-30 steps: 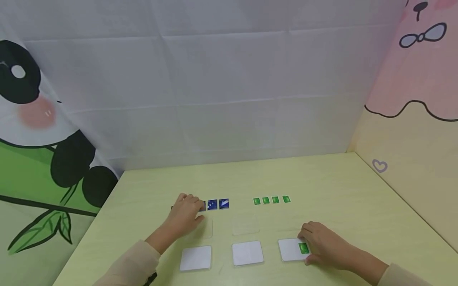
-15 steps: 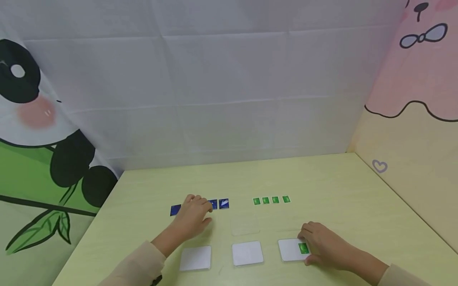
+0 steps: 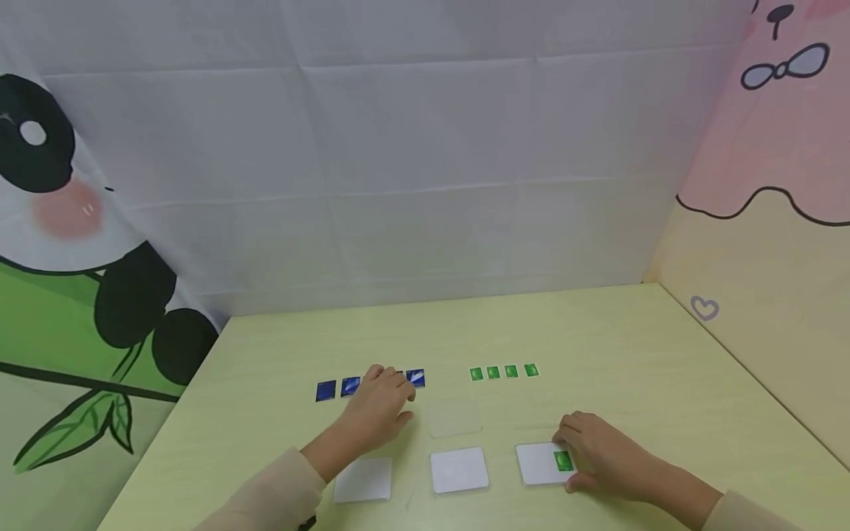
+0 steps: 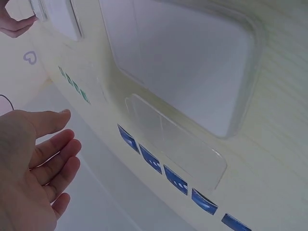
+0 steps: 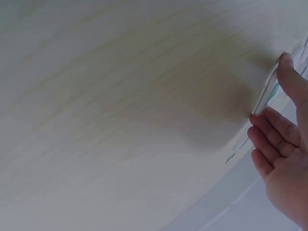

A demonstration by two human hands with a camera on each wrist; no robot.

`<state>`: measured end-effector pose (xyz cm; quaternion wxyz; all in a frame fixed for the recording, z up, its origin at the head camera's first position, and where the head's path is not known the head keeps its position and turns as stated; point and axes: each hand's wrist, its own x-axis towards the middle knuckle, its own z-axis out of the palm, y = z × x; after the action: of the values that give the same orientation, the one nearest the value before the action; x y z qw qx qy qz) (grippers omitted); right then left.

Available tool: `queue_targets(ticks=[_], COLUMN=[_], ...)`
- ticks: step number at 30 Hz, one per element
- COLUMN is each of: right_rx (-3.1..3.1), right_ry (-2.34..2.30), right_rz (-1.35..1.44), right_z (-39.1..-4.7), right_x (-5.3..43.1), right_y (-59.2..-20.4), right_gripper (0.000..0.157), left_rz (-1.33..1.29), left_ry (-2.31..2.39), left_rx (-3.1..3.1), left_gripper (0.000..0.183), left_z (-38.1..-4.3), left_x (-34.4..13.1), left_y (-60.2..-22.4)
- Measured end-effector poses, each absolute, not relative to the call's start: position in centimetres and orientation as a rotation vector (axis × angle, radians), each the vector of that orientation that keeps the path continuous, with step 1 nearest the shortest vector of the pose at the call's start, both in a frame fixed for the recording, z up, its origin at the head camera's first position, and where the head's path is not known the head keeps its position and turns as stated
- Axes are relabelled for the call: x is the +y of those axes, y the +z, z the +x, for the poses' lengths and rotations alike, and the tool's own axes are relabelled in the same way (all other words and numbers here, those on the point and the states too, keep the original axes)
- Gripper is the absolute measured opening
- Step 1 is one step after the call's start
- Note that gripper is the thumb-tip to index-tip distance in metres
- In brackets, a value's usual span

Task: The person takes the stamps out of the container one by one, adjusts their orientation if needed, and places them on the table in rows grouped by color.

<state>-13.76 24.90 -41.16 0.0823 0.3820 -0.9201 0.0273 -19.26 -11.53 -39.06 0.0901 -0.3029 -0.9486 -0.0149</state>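
Observation:
My left hand (image 3: 378, 409) hovers with loosely bent fingers above a row of small dark-blue picture cards (image 3: 326, 391), covering some of them. In the left wrist view the same hand (image 4: 43, 163) has nothing between thumb and fingers, and several blue cards (image 4: 175, 180) show. At the right, my right hand (image 3: 604, 453) grips the right-hand edge of a white card stack (image 3: 535, 464) between thumb and fingers. A small green card (image 3: 564, 461) lies on that stack near the hand. The right wrist view shows thumb and fingertips at the stack's corners (image 5: 267, 91).
Several small green cards (image 3: 511, 371) lie in a row behind. Two more white card stacks (image 3: 460, 470) lie along the front, the left one partly behind my sleeve. A clear plastic lid (image 4: 178, 139) lies near the blue cards, another clear lid (image 3: 455, 419) mid-table. Printed walls enclose the table.
My left hand has moved rightward along the blue row, uncovering cards at its left end and covering ones further right. My right hand and the card stack have stayed put.

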Motion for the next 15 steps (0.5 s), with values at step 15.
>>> queue_targets(ticks=[15], right_rx=[-2.666], right_ry=[0.085], right_rz=[1.176], right_z=[-13.7], right_x=[25.1], right_y=[-41.4], right_gripper=[0.055], left_rz=[-1.026], left_ry=[-0.018], left_rx=[-2.790], left_gripper=[0.016], left_z=[-18.3], left_x=[-8.6], left_y=[-39.1])
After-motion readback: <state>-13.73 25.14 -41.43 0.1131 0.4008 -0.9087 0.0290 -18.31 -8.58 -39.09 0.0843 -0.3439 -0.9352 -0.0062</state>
